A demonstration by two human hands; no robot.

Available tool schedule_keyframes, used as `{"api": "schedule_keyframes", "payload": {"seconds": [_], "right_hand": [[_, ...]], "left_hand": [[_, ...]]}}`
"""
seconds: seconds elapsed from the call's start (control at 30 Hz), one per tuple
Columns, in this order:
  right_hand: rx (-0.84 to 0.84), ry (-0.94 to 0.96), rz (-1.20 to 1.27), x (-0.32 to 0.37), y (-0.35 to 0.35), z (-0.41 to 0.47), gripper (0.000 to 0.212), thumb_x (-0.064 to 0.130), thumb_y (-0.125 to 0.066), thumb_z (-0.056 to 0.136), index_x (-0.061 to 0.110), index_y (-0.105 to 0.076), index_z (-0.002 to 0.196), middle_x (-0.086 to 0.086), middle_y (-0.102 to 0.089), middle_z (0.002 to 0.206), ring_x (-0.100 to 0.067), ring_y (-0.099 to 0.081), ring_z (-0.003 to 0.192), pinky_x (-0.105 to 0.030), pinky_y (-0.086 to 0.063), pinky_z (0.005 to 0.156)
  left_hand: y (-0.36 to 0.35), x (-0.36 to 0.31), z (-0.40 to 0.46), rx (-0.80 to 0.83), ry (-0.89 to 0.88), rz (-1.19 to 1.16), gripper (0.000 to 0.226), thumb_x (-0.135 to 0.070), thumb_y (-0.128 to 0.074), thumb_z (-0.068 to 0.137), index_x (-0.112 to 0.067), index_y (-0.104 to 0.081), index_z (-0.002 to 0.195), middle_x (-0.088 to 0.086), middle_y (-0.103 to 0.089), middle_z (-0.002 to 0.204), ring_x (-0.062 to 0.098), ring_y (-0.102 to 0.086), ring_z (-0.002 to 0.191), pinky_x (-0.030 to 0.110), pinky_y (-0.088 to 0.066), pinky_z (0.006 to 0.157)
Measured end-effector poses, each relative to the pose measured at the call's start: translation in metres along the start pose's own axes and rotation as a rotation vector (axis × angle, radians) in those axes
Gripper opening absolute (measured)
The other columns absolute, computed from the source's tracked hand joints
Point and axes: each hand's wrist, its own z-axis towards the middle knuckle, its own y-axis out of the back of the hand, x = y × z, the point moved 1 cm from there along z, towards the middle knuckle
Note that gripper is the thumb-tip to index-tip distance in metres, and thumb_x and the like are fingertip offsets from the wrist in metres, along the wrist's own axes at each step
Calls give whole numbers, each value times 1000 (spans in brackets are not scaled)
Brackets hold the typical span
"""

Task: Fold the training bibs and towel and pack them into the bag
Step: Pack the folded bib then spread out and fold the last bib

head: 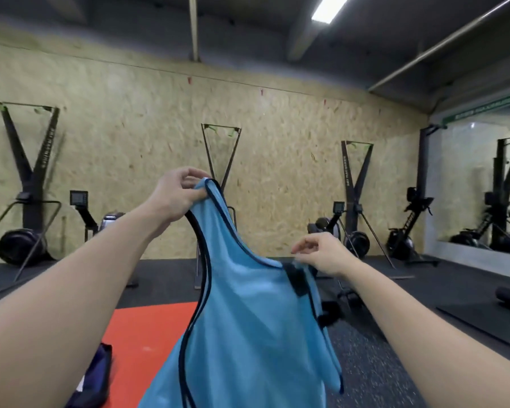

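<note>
**gymrat_42:** ok so what are the hands actually doing here?

**kitbag_kev:** left hand (177,195), a bit left of centre frame, is raised and pinching the top of one shoulder strap of a light blue training bib (248,328) between thumb and curled fingers. Right hand (321,254) sits lower, right of centre, fingers curled, pinching the other strap, where there's a dark tab on the fabric. So the bib hangs tilted between the two hands, left strap high, right strap low.

**gymrat_42:** and the rest of the bib?

**kitbag_kev:** drops straight down through the lower middle of the frame and runs off the bottom edge. Dark navy piping round the neck and armholes. It's in the air, not lying on anything I can see.

**gymrat_42:** what's under it?

**kitbag_kev:** an orange-red mat (147,337) on the floor, lower left of centre, partly hidden by the bib. Down at the bottom left there's a dark navy fabric thing (96,378) on the mat edge; could be the bag, can't tell for sure. Dark speckled rubber floor (374,375) on the lower right.

**gymrat_42:** background?

**kitbag_kev:** OSB chipboard wall (130,113) across the top half with ski machines (31,184) stood against it, a rowing machine (330,225) right of centre, and a mirror (483,184) on the far right.
</note>
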Motion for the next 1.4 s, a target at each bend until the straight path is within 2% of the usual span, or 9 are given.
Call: {"api": "schedule_keyframes", "payload": {"seconds": [0.1, 0.2, 0.37, 0.47, 0.7, 0.83, 1.0, 1.3, 1.4], "right_hand": [[207, 191, 243, 56, -9, -7, 21, 26, -69, 94, 34, -74, 112, 21, -63, 127, -2, -56, 123, -30, -41, 108], [302, 315, 410, 103, -20, -9, 29, 24, -68, 95, 29, -71, 124, 14, -54, 143, 1, -52, 128, -18, -40, 104], [233, 344, 518, 132, -36, 5, 26, 14, -66, 96, 11, -72, 121, -3, -72, 121, -6, -65, 111, -25, -53, 94], [255, 347, 511, 142, -43, 10, 25, 16, -68, 94, 13, -73, 119, -10, -71, 120, -17, -66, 108, -38, -49, 103], [127, 395, 530, 175, -62, 20, 18, 9, -76, 87, 7, -76, 105, -15, -76, 100, -24, -73, 97, -36, -58, 92], [132, 394, 562, 193, -69, 28, 21, -6, -61, 91, 2, -76, 103, -14, -76, 103, -21, -73, 95, -34, -61, 83], [131, 394, 557, 205, -74, 35, 38, -11, -47, 91, 8, -79, 99, -7, -76, 106, -19, -73, 97, -33, -61, 81], [6, 371, 546, 225, -62, 54, 31, -9, -60, 90, 10, -75, 110, -6, -73, 109, -15, -71, 99, -24, -59, 78], [-84, 341, 549, 231, -56, 63, 31, -8, -62, 88, 12, -76, 106, -7, -73, 107, -18, -71, 98, -30, -61, 77]], "left_hand": [[-9, -9, -4, 57, -48, 45, 10, -21, -78, 86, -17, -71, 93, 5, -75, 90, 14, -68, 79, 24, -57, 66], [-18, -15, -13, 161, -76, 143, 10, -26, -74, 90, -17, -72, 94, 1, -76, 85, 12, -68, 76, 24, -55, 67], [-6, -15, -15, 147, -102, 143, 6, -27, -73, 91, -23, -77, 88, 4, -75, 85, 13, -64, 77, 27, -52, 69], [12, -14, -16, 140, -79, 130, 8, -28, -73, 91, -24, -79, 88, 4, -76, 84, 10, -64, 74, 24, -50, 68], [46, -12, -25, 89, -79, 69, 12, -29, -71, 93, -23, -79, 89, -1, -76, 83, 6, -66, 74, 20, -51, 67], [58, -7, -32, 53, -96, 85, 23, -45, -65, 94, -26, -78, 98, -5, -77, 95, 9, -69, 93, 25, -52, 84], [70, 6, -42, 105, -1, -31, 31, -35, -76, 88, -23, -65, 115, 6, -77, 96, 17, -68, 84, 33, -52, 73], [57, 14, -42, 19, 91, 42, 31, -26, -74, 88, -25, -61, 116, 0, -75, 97, 12, -69, 87, 23, -45, 66], [49, 15, -38, -16, 108, 113, 26, -17, -71, 87, -16, -63, 112, 9, -72, 99, 22, -68, 90, 31, -53, 68]]}}
